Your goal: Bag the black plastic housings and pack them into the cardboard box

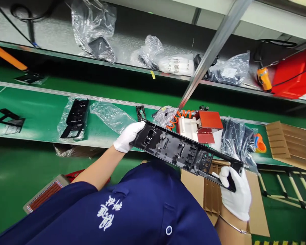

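Note:
A long black plastic panel [178,149] with many moulded holes and ribs is held in the air in front of my chest, slanting down to the right. My left hand [129,136], in a white glove, grips its upper left end. My right hand [236,192], also gloved in white, grips its lower right end, fingers wrapped round the edge. Below the panel lies an open cardboard box [257,211] with corrugated dividers.
On the green bench lie a black part in a plastic bag [75,117], an empty clear bag [112,115], a red and white fixture [201,126], bagged black parts [238,139] and cardboard sheets [290,143]. A shelf behind holds more bags and an orange tool [264,78].

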Demonstrator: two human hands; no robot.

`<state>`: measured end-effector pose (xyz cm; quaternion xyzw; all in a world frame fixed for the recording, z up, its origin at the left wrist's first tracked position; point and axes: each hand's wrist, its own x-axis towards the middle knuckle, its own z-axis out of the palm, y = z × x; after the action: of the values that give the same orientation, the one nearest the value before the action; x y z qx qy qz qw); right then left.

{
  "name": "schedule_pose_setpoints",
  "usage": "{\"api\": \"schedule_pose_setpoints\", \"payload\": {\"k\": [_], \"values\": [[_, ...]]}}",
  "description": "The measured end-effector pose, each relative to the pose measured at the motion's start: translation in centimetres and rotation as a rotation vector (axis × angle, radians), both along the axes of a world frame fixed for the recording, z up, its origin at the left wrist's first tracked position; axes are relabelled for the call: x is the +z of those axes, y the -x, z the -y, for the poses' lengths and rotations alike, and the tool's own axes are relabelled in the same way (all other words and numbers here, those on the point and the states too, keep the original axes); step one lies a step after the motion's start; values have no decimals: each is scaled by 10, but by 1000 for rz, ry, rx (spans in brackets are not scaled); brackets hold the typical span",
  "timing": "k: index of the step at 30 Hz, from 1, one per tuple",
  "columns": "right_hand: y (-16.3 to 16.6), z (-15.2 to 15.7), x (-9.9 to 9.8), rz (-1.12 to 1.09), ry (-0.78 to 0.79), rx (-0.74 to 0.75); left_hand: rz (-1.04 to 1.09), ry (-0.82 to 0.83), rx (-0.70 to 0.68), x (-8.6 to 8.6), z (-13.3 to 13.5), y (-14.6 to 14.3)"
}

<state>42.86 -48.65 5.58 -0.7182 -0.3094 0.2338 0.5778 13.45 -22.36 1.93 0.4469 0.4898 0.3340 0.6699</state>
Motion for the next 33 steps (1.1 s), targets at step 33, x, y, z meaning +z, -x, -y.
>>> {"api": "schedule_pose_setpoints", "payload": {"k": [33], "values": [[-8, -16, -31, 1080, -396, 749, 643, 103, 602, -37, -3, -9]]}}
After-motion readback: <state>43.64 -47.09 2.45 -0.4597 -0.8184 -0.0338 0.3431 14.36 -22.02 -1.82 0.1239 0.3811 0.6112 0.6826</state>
